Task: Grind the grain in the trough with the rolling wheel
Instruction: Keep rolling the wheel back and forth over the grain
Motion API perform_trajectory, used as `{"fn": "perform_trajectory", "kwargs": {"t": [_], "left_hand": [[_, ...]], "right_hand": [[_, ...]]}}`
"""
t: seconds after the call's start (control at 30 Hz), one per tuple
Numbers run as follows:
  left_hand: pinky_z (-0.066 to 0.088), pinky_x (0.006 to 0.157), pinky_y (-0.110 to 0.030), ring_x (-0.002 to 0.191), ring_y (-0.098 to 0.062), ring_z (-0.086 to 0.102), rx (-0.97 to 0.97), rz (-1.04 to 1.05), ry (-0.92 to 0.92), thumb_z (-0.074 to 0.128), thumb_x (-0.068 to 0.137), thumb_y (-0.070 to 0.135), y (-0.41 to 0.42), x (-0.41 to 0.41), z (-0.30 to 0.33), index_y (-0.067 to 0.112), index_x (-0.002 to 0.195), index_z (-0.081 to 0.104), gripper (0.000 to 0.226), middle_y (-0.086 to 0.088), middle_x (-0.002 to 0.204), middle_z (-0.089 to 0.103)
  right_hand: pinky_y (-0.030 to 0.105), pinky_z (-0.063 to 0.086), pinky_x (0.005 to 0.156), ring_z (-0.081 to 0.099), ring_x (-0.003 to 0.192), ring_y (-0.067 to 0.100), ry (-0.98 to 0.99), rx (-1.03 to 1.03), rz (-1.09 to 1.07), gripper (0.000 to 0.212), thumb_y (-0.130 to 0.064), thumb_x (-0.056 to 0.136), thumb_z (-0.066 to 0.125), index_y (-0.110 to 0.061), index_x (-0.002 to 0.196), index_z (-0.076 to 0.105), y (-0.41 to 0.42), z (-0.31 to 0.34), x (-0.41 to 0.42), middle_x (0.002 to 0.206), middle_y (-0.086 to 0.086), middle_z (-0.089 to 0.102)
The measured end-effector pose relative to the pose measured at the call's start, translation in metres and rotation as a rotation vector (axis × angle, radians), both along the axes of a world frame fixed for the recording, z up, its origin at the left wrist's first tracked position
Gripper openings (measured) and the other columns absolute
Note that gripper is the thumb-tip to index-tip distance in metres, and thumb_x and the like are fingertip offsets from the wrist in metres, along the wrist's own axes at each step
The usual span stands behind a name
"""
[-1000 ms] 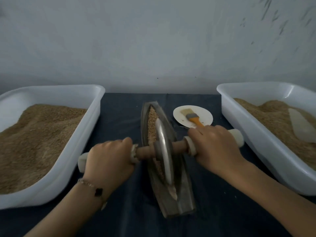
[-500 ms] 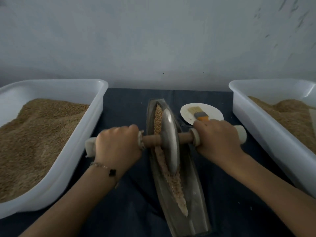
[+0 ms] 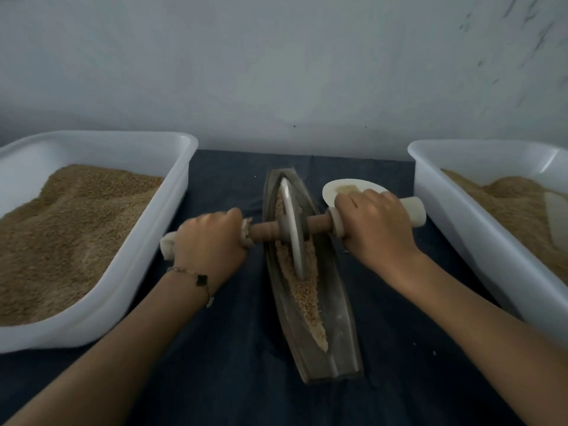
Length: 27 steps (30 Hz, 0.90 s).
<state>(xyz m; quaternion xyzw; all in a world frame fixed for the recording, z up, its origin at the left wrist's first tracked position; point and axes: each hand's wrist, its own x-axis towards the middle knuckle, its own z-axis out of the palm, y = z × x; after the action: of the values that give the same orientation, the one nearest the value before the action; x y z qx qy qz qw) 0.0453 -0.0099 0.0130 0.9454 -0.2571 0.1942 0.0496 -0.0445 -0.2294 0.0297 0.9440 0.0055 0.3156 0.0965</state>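
At the bottom of the frame two bare forearms reach in from the lower corners over a dark blue cloth point(image 3: 233, 348) that covers the table. Between them, running from lower centre up toward the middle of the frame, lies the long boat-shaped metal trough point(image 3: 342, 342), its near end blunt and its far end tapering. A strip of crushed grain point(image 3: 309, 302) lies along its channel, thinning to a point near the bottom end. In the middle of the frame the rolling wheel point(image 3: 292, 229), a thin metal disc, stands on edge in the far half of the trough with its rim down in the grain. A wooden axle point(image 3: 318, 225) runs through the disc from left to right. The left hand point(image 3: 209, 241), with a bracelet point(image 3: 196, 279) at its wrist, is curled tight round the pale grip on the left end of the axle; the right hand point(image 3: 373, 222) is wrapped round the pale grip on the right end, whose tip juts out beyond the knuckles. At the left edge sits a white plastic tub point(image 3: 153, 241) heaped with brown grain, and at the right edge a second white tub point(image 3: 461, 229) holds more. Just behind the right hand a small white plate point(image 3: 338, 187) lies on the cloth, partly hidden by the fingers. Across the top of the frame rises a pale grey wall point(image 3: 276, 63).
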Motion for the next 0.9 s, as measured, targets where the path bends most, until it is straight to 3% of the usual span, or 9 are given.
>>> {"fn": "perform_trajectory", "kwargs": {"t": [0.13, 0.23, 0.3, 0.43, 0.5, 0.57, 0.6, 0.73, 0.9], "left_hand": [[0.019, 0.044, -0.024, 0.052, -0.009, 0.039, 0.016, -0.030, -0.020, 0.055, 0.084, 0.034, 0.017, -0.039, 0.007, 0.027, 0.066, 0.032, 0.030, 0.012, 0.059, 0.038], [0.006, 0.043, -0.016, 0.040, -0.009, 0.030, 0.015, -0.139, -0.077, 0.076, 0.061, 0.023, 0.030, -0.072, 0.021, 0.021, 0.058, 0.040, 0.036, 0.010, 0.047, 0.040], [0.001, 0.046, -0.013, 0.035, -0.010, 0.029, 0.003, -0.162, -0.103, 0.080, 0.050, 0.017, 0.034, -0.084, 0.028, 0.019, 0.054, 0.040, 0.040, 0.008, 0.042, 0.040], [0.005, 0.049, -0.014, 0.034, -0.015, 0.036, -0.022, -0.173, -0.138, 0.076, 0.053, 0.012, 0.029, -0.082, 0.026, 0.017, 0.052, 0.040, 0.036, 0.003, 0.042, 0.041], [0.006, 0.049, -0.014, 0.034, -0.017, 0.037, -0.024, -0.150, -0.141, 0.077, 0.050, 0.008, 0.022, -0.071, 0.021, 0.016, 0.052, 0.041, 0.037, 0.002, 0.041, 0.042], [0.006, 0.049, -0.014, 0.033, -0.019, 0.039, -0.036, -0.131, -0.136, 0.078, 0.047, 0.006, 0.017, -0.055, 0.016, 0.014, 0.051, 0.042, 0.037, 0.000, 0.041, 0.043], [0.005, 0.050, -0.014, 0.033, -0.019, 0.039, -0.040, -0.122, -0.138, 0.078, 0.047, 0.006, 0.014, -0.048, 0.014, 0.014, 0.051, 0.043, 0.036, -0.001, 0.041, 0.044], [0.006, 0.051, -0.016, 0.039, -0.014, 0.030, -0.031, -0.091, -0.209, 0.075, 0.056, 0.009, -0.002, -0.016, 0.013, 0.016, 0.053, 0.040, 0.036, -0.001, 0.042, 0.043], [0.011, 0.046, -0.023, 0.047, -0.012, 0.030, 0.027, 0.044, -0.217, 0.057, 0.080, 0.028, -0.013, 0.016, 0.006, 0.020, 0.063, 0.036, 0.028, 0.008, 0.054, 0.032]], "right_hand": [[0.032, 0.037, 0.056, 0.054, 0.059, 0.027, -0.036, 0.008, 0.055, 0.031, -0.004, 0.054, 0.081, -0.010, 0.074, 0.058, 0.007, 0.000, -0.044, 0.068, 0.008, 0.060], [0.029, 0.028, 0.056, 0.050, 0.056, 0.024, -0.053, 0.000, 0.094, 0.028, -0.004, 0.053, 0.077, -0.012, 0.072, 0.058, 0.007, 0.004, -0.072, 0.065, 0.004, 0.057], [0.029, 0.025, 0.056, 0.048, 0.055, 0.024, -0.074, -0.006, 0.113, 0.023, -0.005, 0.054, 0.072, -0.012, 0.071, 0.058, 0.006, 0.006, -0.083, 0.064, 0.004, 0.055], [0.028, 0.028, 0.055, 0.047, 0.052, 0.024, -0.149, 0.003, 0.140, 0.005, -0.012, 0.068, 0.062, -0.010, 0.070, 0.059, 0.006, -0.003, -0.082, 0.061, 0.006, 0.053], [0.029, 0.029, 0.052, 0.046, 0.050, 0.024, -0.185, 0.015, 0.131, 0.015, -0.016, 0.081, 0.054, -0.009, 0.067, 0.058, 0.004, -0.009, -0.071, 0.058, 0.007, 0.052], [0.031, 0.031, 0.049, 0.046, 0.049, 0.025, -0.189, 0.008, 0.113, 0.015, -0.016, 0.079, 0.056, -0.009, 0.066, 0.055, -0.001, -0.015, -0.054, 0.057, 0.007, 0.051], [0.032, 0.033, 0.048, 0.047, 0.049, 0.026, -0.177, 0.013, 0.101, 0.012, -0.013, 0.073, 0.063, -0.008, 0.066, 0.055, -0.003, -0.018, -0.046, 0.058, 0.008, 0.052], [0.032, 0.033, 0.048, 0.051, 0.050, 0.031, -0.084, 0.067, 0.020, 0.031, -0.005, 0.050, 0.081, -0.005, 0.068, 0.056, -0.014, -0.021, -0.010, 0.059, 0.012, 0.055], [0.030, 0.031, 0.051, 0.050, 0.052, 0.030, -0.072, 0.061, -0.005, 0.028, -0.008, 0.059, 0.080, -0.007, 0.068, 0.053, -0.019, -0.016, 0.024, 0.060, 0.011, 0.055]]}}
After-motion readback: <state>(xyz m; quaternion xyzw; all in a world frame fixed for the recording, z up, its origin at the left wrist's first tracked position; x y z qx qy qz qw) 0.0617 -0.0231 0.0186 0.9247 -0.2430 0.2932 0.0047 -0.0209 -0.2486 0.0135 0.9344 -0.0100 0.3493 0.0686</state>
